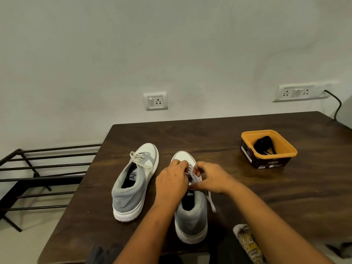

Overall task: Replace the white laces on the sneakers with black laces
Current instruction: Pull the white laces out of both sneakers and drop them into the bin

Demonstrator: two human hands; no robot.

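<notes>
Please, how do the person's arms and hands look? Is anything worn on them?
No sleeves show: both arms are bare up to the picture's edge. The left hand and the right hand wear no gloves, and I see no ring, watch or bracelet.

A dark brown wooden table [285, 197] fills the lower centre and right of the frame, and its far edge meets the wall. Two grey-and-white sneakers stand upright on it with their toes toward the top of the frame. The left sneaker [133, 183] sits left of centre, its white laces [138, 159] threaded. The right sneaker [191, 216] stands just beside it at lower centre, not touching it. One loose white lace [211, 201] trails off this shoe onto the wood on its right. Well apart, at the right of the frame, sits a square dark tub [266, 162] with an orange rim.
</notes>
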